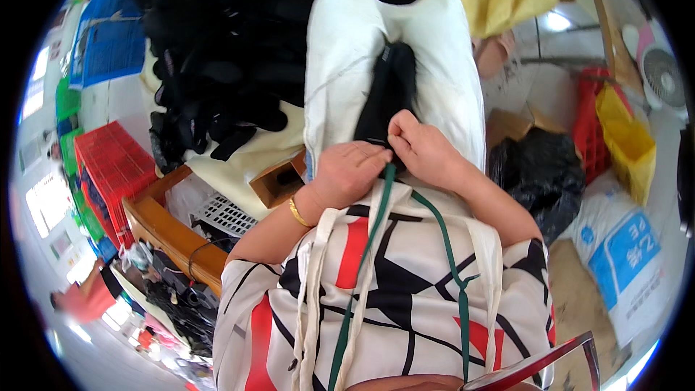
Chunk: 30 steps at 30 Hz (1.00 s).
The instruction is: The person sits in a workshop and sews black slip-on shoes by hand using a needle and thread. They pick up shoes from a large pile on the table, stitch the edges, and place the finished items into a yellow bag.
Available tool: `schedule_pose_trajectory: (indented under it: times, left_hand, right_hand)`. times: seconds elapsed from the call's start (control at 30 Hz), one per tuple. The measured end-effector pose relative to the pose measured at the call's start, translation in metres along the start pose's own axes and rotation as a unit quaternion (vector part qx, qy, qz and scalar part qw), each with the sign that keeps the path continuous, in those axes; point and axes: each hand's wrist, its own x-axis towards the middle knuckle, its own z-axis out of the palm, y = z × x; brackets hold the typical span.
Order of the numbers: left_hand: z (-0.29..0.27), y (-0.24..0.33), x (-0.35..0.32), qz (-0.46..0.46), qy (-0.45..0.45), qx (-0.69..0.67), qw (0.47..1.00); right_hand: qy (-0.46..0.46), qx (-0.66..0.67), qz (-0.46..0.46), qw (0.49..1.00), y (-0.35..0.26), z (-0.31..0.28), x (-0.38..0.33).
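A black sock (389, 87) lies lengthwise on the white cloth (333, 65) spread over my lap, its toe end pointing away from me. My left hand (351, 171) is closed at the sock's near end, with fingers pressed together. Close beside it, my right hand (423, 146) pinches the same end between thumb and bent fingers. The fingertips of both hands almost meet there, and they hide the sock's edge. Green straps (380, 210) hang from my neck close below the hands.
A large heap of black socks (224, 36) covers the table at the far left. Yellow cloth (499, 0) lies at the far right. Red crates (116, 166) and a wooden rail (170, 232) stand left. To the right are a black plastic bag (539, 174), a white-blue sack (626, 261) and a fan (662, 78).
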Motion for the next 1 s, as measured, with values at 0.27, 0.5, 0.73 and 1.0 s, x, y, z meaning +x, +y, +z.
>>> schedule_pose_trajectory:
  times: [0.27,0.5,0.73,1.0]
  left_hand:
    - [-0.016,0.001,-0.012,0.037,-0.092,0.052,0.994]
    - [-0.025,0.004,-0.02,0.074,-0.049,0.084,0.992]
    - [-0.019,-0.004,-0.006,0.062,-0.028,0.068,0.995]
    - [-0.014,0.004,0.001,-0.058,-0.013,0.007,0.998]
  right_hand:
    - [0.032,-0.169,-0.117,0.978,-0.036,-0.013,0.012]
    - [-0.076,-0.133,-0.113,0.982,-0.045,0.001,0.018]
    - [0.095,0.098,-0.1,0.986,0.0,0.007,0.034]
    - [-0.006,0.437,0.057,0.898,-0.017,-0.029,0.026]
